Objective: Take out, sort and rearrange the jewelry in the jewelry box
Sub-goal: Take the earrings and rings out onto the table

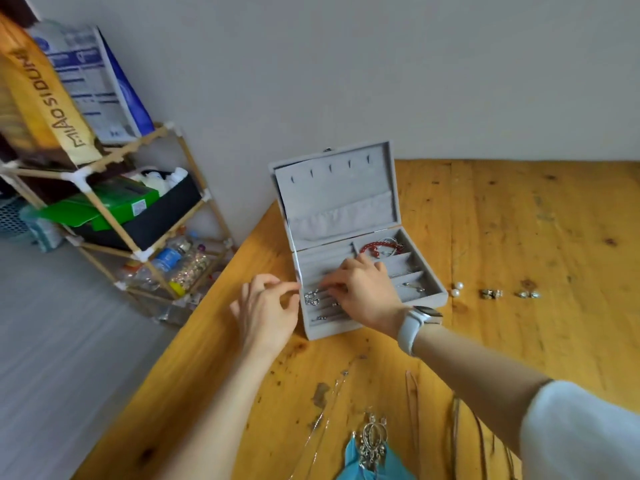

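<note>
Right hand (360, 289): fingers curled into the ring slots of the open grey jewelry box (429, 293) on the table (519, 220), perhaps pinching something, hidden. Left hand (268, 308): loosely curled beside the box, empty. Silver earring (372, 441) below, partly cut off.

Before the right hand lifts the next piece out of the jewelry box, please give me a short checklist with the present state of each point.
1. Lid of the jewelry box open, upright: ok.
2. Right hand over the ring slots, fingers reaching down: ok.
3. Piece already pinched: cannot tell.
4. Left hand at the box's left wall to steady it: ok; contact: cannot tell.
5. Bare wood on the table for sorting: ok.
6. Red bead bracelet clear of the right hand: ok.
</note>
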